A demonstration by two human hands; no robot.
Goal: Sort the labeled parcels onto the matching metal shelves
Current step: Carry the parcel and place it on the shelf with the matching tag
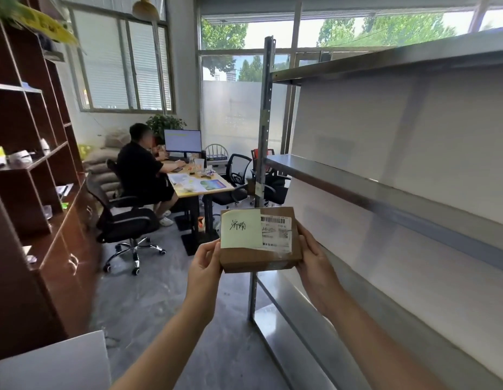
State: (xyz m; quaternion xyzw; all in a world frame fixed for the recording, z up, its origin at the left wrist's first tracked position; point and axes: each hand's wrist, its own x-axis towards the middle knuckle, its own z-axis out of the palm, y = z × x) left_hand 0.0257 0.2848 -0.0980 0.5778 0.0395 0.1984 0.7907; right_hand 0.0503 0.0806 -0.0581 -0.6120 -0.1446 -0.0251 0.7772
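Left hand (206, 258), right hand (315, 257) grip parcel (258, 260) edges, beside metal shelf (329, 175); yellow note (240, 229): handwritten Chinese; barcode label (277, 232) illegible.

Labeled parcel (260, 243) between both hands

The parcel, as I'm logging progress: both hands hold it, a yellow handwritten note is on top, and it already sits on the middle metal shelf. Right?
No. The head view shows the parcel off the middle metal shelf, held in the air before the upright post. The rest holds: left hand and right hand grip its sides, yellow note on top.
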